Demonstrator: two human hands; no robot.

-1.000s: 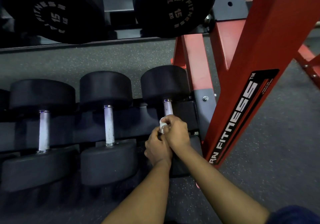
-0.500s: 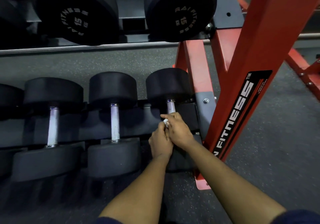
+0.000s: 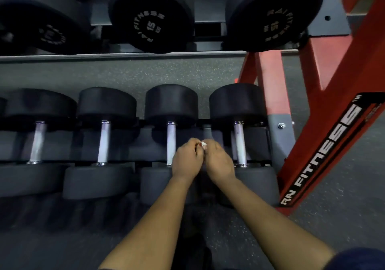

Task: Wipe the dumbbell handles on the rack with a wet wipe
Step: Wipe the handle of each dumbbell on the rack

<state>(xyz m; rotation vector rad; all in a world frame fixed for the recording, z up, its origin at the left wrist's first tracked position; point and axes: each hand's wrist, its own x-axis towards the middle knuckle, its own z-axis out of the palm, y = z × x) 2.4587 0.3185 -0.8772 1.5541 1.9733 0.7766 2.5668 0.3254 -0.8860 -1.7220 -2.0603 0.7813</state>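
Several black dumbbells lie side by side on the lower shelf of the rack, each with a pale metal handle. My left hand (image 3: 186,159) and my right hand (image 3: 218,159) meet in the gap between the second handle from the right (image 3: 171,142) and the rightmost handle (image 3: 240,144). A small crumpled white wet wipe (image 3: 203,144) is pinched between the fingertips of both hands. My left hand overlaps the lower part of the second handle from the right. The rightmost handle stands free of both hands. Further left lie two more handles (image 3: 104,142) (image 3: 37,142).
The upper shelf holds large black 15 kg dumbbells (image 3: 152,17) that overhang the lower row. A red rack upright (image 3: 337,111) with a black logo strip slants down on the right, bolted to a grey bracket (image 3: 281,125). Dark speckled rubber floor (image 3: 343,217) lies below and right.
Both hands have come off the rightmost handle and shifted left into the gap beside it, still with the wipe. The view has panned left, so one more dumbbell shows.
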